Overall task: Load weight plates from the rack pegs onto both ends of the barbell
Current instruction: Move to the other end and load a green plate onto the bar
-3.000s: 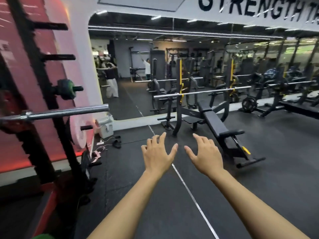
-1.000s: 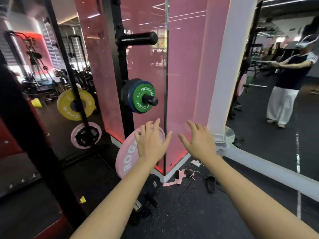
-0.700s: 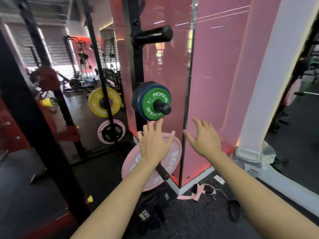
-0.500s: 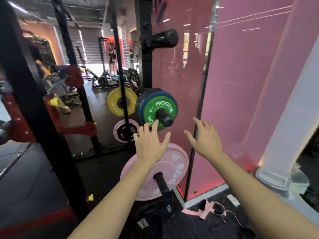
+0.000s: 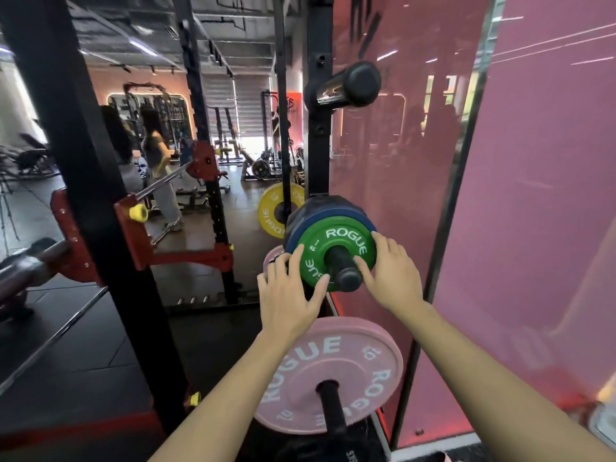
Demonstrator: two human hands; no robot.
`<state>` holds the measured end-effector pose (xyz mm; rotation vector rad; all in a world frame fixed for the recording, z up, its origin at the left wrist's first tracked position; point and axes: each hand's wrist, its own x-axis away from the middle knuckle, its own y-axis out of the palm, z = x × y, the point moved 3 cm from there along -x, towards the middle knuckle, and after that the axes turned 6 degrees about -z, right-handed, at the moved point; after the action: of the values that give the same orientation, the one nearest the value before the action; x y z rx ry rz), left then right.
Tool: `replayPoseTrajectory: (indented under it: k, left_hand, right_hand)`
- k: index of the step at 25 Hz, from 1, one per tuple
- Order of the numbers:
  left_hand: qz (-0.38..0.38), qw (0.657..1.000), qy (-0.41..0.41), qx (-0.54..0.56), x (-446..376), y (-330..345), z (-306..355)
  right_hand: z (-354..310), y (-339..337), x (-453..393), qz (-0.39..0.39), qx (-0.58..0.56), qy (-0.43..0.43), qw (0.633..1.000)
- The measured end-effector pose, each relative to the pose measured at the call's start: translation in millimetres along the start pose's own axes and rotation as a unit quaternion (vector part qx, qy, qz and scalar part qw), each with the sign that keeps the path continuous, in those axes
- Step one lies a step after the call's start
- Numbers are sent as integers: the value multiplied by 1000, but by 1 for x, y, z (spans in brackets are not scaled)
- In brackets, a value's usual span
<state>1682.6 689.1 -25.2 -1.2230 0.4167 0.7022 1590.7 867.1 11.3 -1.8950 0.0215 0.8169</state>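
Observation:
A small green ROGUE plate (image 5: 345, 236) sits at the front of a black rack peg (image 5: 346, 276), with a blue plate (image 5: 325, 217) and a darker one stacked behind it. My left hand (image 5: 289, 296) grips its lower left rim. My right hand (image 5: 392, 276) wraps its right rim, thumb on the face near the peg. Below, a large pink ROGUE plate (image 5: 336, 356) hangs on a lower peg. The peg above (image 5: 350, 84) is bare. A barbell sleeve (image 5: 28, 268) pokes in at the far left, on a red hook.
A thick black rack upright (image 5: 86, 181) stands between me and the barbell. Pink glass panels (image 5: 533, 195) close off the right side. A mirror behind the pegs reflects a yellow plate (image 5: 271, 213), other racks and a person (image 5: 158, 168).
I have stepped closer to the rack. Both hands rose from the pink plate's height and closed on the green plate's rim.

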Motion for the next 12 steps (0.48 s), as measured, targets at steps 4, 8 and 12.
replayPoseTrajectory:
  k: [4, 8, 12]
  left_hand:
    - [2, 1000, -9, -28, -12, 0, 6]
    - [15, 999, -38, -10, -16, 0, 11]
    - [43, 998, -49, -9, -6, -1, 11]
  right_hand:
    - [0, 3, -13, 16, -35, -9, 999]
    - [3, 5, -20, 15, -46, -21, 999]
    - [8, 1, -15, 35, -69, -54, 995]
